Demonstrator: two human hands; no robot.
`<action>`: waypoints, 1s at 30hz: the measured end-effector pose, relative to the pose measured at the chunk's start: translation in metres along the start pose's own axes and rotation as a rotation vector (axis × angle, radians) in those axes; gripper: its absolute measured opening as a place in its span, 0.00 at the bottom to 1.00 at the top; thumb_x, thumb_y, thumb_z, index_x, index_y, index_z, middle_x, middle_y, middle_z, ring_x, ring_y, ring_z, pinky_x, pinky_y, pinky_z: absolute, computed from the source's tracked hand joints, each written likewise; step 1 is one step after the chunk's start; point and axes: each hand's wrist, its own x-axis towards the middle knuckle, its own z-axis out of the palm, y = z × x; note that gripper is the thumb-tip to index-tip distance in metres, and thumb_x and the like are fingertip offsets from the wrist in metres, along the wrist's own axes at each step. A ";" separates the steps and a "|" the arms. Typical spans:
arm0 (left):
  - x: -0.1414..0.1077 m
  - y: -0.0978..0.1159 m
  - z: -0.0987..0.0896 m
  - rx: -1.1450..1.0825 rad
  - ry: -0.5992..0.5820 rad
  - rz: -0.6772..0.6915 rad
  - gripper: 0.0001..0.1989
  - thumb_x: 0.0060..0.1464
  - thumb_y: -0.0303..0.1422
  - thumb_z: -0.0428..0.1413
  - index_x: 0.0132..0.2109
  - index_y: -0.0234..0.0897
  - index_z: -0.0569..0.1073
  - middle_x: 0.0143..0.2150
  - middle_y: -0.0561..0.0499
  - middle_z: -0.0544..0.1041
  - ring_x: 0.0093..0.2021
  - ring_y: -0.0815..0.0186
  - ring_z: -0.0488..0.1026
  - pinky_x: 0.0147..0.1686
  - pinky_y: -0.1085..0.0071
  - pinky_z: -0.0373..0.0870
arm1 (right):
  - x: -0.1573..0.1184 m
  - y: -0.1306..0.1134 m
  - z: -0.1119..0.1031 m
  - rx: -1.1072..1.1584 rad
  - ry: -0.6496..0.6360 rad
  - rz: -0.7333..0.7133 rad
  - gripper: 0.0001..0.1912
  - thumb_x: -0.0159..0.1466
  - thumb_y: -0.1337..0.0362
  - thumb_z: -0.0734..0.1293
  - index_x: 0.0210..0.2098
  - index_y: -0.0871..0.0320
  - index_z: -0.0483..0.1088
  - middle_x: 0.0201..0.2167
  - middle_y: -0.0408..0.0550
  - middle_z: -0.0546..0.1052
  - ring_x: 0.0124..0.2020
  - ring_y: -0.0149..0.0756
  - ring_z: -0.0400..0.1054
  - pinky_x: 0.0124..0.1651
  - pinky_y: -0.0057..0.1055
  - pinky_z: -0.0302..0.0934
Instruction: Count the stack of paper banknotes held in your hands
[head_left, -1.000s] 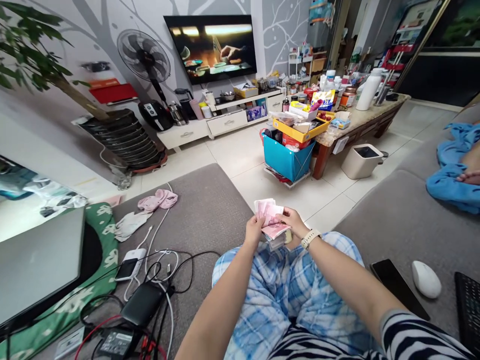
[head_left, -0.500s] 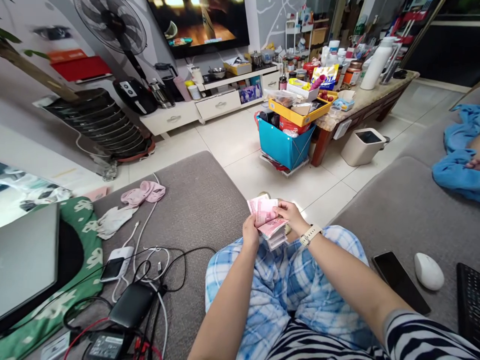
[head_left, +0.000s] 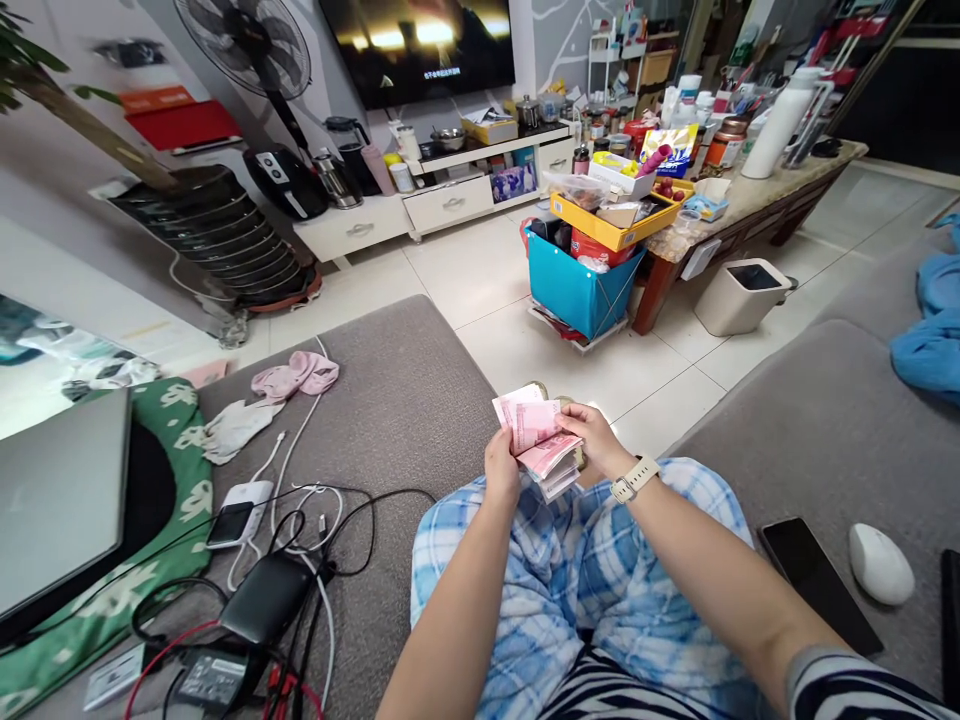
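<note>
A fanned stack of pink and white banknotes (head_left: pixel 551 455) is held over my lap, between both hands. My left hand (head_left: pixel 501 465) grips the stack at its left edge, thumb on top and fingers hidden beneath. With thumb and fingertips, my right hand (head_left: pixel 592 435) pinches the upper notes at their right edge. Some notes stand raised at the back while the rest hang lower toward me. A pale watch (head_left: pixel 634 480) is on my right wrist. Under the notes are my blue-and-white checked trousers (head_left: pixel 517 590).
On the grey sofa at left lie tangled cables, a power bank (head_left: pixel 238 513), a black adapter (head_left: pixel 266 598) and a laptop (head_left: pixel 64 490). A phone (head_left: pixel 819 583) and a white mouse (head_left: pixel 881 563) lie at right. Ahead stand a blue bin (head_left: pixel 581 285) and a cluttered table (head_left: pixel 731 215).
The view has shifted slightly left, so the surroundings appear further right. Both hands keep hold of the banknotes, with the right hand a little further right. The television picture has changed.
</note>
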 end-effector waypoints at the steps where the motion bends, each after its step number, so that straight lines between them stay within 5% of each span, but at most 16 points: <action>1: -0.002 0.002 0.001 -0.006 -0.013 -0.005 0.16 0.45 0.43 0.60 0.33 0.34 0.79 0.33 0.47 0.83 0.34 0.60 0.79 0.40 0.66 0.73 | -0.001 -0.002 0.001 0.045 -0.005 0.001 0.16 0.54 0.49 0.72 0.26 0.55 0.71 0.24 0.40 0.71 0.28 0.34 0.62 0.35 0.31 0.57; 8: -0.005 0.005 0.002 -0.019 -0.029 -0.012 0.16 0.46 0.42 0.61 0.36 0.33 0.80 0.34 0.48 0.84 0.35 0.60 0.79 0.40 0.65 0.74 | -0.004 -0.016 0.006 0.193 -0.001 -0.001 0.15 0.49 0.53 0.76 0.25 0.56 0.73 0.24 0.41 0.72 0.27 0.33 0.62 0.34 0.31 0.56; 14: -0.003 0.004 -0.001 -0.044 -0.033 -0.044 0.17 0.42 0.42 0.65 0.37 0.33 0.80 0.36 0.47 0.84 0.36 0.59 0.80 0.41 0.64 0.74 | -0.005 -0.016 0.007 0.184 -0.004 -0.015 0.20 0.55 0.46 0.72 0.23 0.55 0.69 0.17 0.41 0.69 0.21 0.32 0.58 0.28 0.31 0.52; 22: -0.002 -0.001 -0.006 -0.024 -0.086 -0.066 0.20 0.41 0.43 0.67 0.40 0.34 0.81 0.36 0.47 0.84 0.35 0.60 0.79 0.41 0.65 0.73 | 0.005 0.000 0.006 0.202 0.197 -0.052 0.20 0.48 0.49 0.76 0.28 0.54 0.68 0.24 0.41 0.71 0.27 0.35 0.64 0.32 0.32 0.57; 30: -0.006 -0.003 -0.004 0.088 -0.121 -0.024 0.20 0.42 0.46 0.67 0.37 0.34 0.82 0.35 0.48 0.83 0.35 0.61 0.77 0.40 0.66 0.71 | 0.001 -0.003 0.004 0.128 0.148 0.005 0.17 0.50 0.49 0.74 0.25 0.55 0.68 0.21 0.38 0.66 0.24 0.32 0.58 0.28 0.30 0.51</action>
